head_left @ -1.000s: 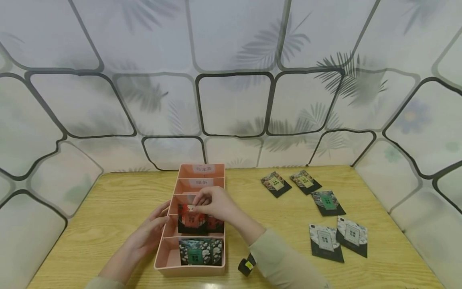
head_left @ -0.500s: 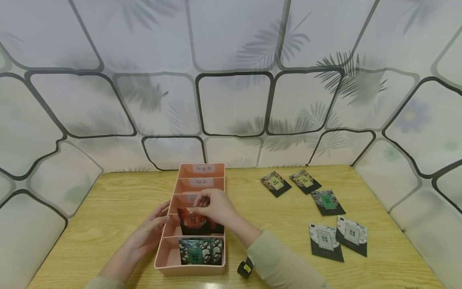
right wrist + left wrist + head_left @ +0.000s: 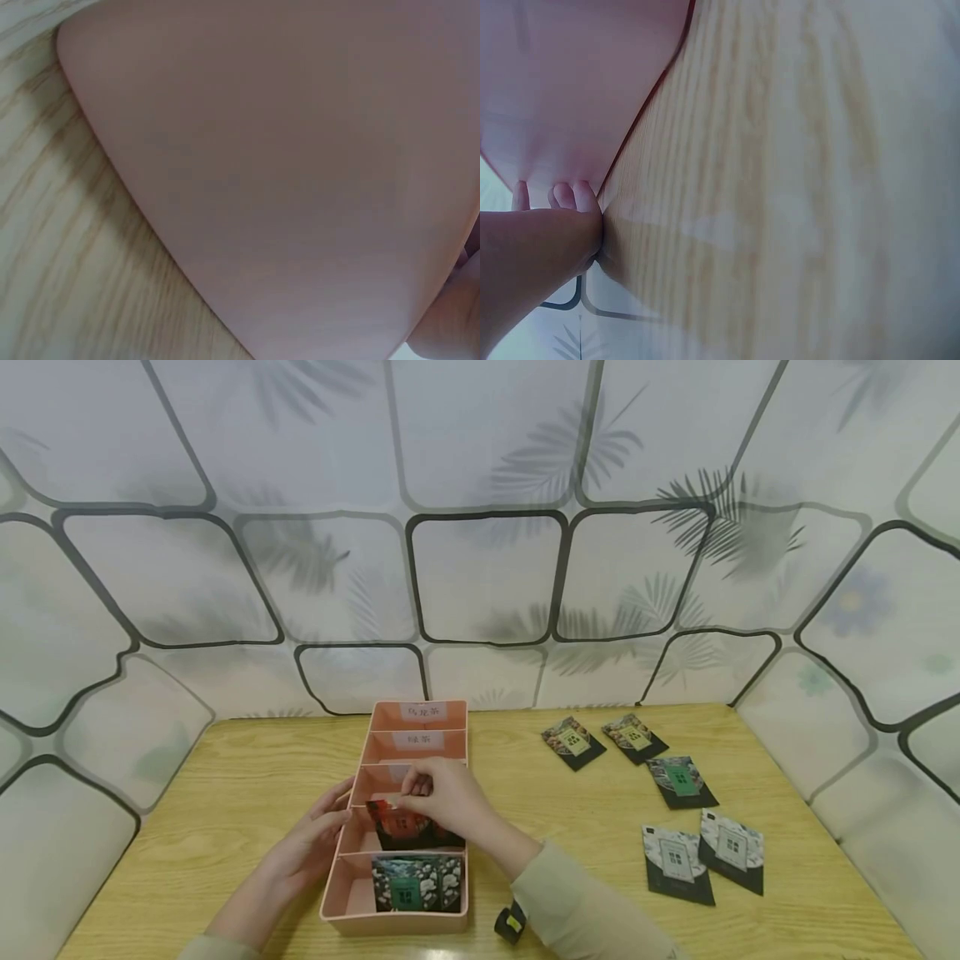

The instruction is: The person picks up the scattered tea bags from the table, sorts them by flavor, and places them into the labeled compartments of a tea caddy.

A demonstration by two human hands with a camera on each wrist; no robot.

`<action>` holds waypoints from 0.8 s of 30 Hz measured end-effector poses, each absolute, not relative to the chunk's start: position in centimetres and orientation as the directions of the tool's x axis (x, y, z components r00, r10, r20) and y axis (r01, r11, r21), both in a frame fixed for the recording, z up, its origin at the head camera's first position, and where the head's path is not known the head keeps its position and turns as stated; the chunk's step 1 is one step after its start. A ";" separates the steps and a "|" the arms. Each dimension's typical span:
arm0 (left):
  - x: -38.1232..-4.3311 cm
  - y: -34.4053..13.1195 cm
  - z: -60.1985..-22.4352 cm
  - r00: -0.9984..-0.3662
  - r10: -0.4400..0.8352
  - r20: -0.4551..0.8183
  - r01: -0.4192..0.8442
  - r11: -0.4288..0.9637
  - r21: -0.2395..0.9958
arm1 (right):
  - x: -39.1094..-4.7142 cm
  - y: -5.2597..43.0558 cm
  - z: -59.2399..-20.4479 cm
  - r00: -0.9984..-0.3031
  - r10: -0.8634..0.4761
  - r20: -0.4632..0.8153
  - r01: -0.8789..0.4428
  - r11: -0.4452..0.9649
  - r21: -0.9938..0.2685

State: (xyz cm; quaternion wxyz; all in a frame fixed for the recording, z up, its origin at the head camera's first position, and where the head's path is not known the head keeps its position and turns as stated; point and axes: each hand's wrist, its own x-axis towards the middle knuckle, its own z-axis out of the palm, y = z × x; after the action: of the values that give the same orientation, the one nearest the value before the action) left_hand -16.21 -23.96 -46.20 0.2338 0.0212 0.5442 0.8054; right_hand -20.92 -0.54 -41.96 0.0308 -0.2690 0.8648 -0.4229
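Note:
A long pink divided box [image 3: 347,893] stands on the table in the head view. My right hand [image 3: 446,797] pinches the top edge of a red-and-black tea sachet [image 3: 405,828], whose lower part sits in the second compartment from the front. Behind the fingers, part of the sachet is hidden. My left hand [image 3: 311,843] rests against the box's left side; in the left wrist view, fingertips [image 3: 585,196] of the left hand touch its outer wall. Dark tea sachets [image 3: 416,885] with green labels stand in the front compartment. The right wrist view is mostly filled by the box wall [image 3: 262,172].
On the table's right lie two yellow-labelled sachets [image 3: 573,743], a green-labelled sachet [image 3: 681,781] and two white-and-black sachets [image 3: 677,862]. A small black object with a yellow mark [image 3: 510,924] lies by the right sleeve [image 3: 577,902]. Paper labels [image 3: 420,740] mark the rear compartments.
My right hand has moved slightly down and toward me, and the red sachet sits lower and more tilted in its compartment. The left hand has stayed at the box's side.

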 end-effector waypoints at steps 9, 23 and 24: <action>-16.0 -23.6 -46.4 -0.910 0.368 -0.193 -0.321 -0.325 0.890 | -20.8 -0.4 -41.8 -0.839 -0.520 0.162 -0.451 0.496 -0.742; -16.0 -23.7 -46.5 -0.912 0.363 -0.191 -0.312 -0.314 0.897 | -21.2 -0.2 -41.6 -0.832 -0.537 0.140 -0.420 0.444 -0.791; -16.0 -23.7 -46.5 -0.912 0.365 -0.190 -0.312 -0.314 0.897 | -21.2 -0.2 -41.5 -0.833 -0.537 0.135 -0.415 0.445 -0.793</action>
State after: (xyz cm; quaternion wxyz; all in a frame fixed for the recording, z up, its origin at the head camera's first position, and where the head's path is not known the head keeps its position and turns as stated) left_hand -16.05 -23.67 -46.48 0.2088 0.0241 0.5473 0.8101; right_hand -21.15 -0.17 -41.49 0.0683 -0.2810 0.8473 -0.4456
